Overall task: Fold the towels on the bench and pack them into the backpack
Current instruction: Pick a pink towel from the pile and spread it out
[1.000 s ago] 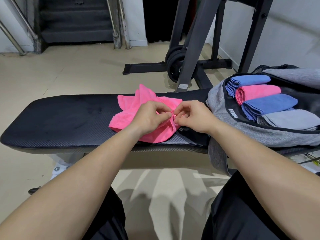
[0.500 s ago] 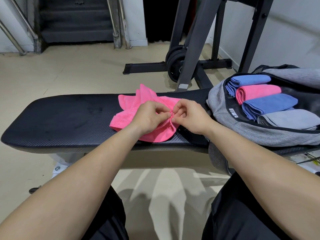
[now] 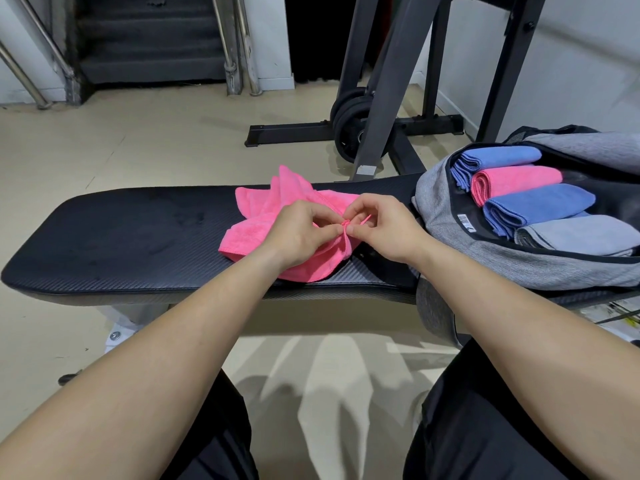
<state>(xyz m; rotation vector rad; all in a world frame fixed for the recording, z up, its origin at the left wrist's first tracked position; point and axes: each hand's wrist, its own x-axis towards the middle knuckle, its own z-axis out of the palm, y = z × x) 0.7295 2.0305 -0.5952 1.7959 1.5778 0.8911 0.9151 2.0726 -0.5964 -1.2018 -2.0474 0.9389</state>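
Observation:
A crumpled pink towel (image 3: 263, 209) lies on the black bench (image 3: 138, 244), right of its middle. My left hand (image 3: 298, 233) and my right hand (image 3: 381, 226) meet over the towel's near right part, and both pinch one corner of it between thumb and fingertips. At the bench's right end lies the grey backpack (image 3: 519, 268), open on its side. Inside it sit folded towels in a row: a blue towel (image 3: 498, 157), a pink folded towel (image 3: 516, 181), a second blue towel (image 3: 536, 207) and a grey towel (image 3: 581, 233).
Behind the bench stands a black rack frame (image 3: 391, 98) with weight plates (image 3: 349, 129) on its base. Beige floor stretches to the left, with stairs and metal rails (image 3: 235, 46) at the far wall. My legs in black trousers are at the bottom.
Both hands have kept working at the same pink corner. The right hand has shifted slightly left and up, bringing the pinched corner closer between the fingertips. The towel has barely moved.

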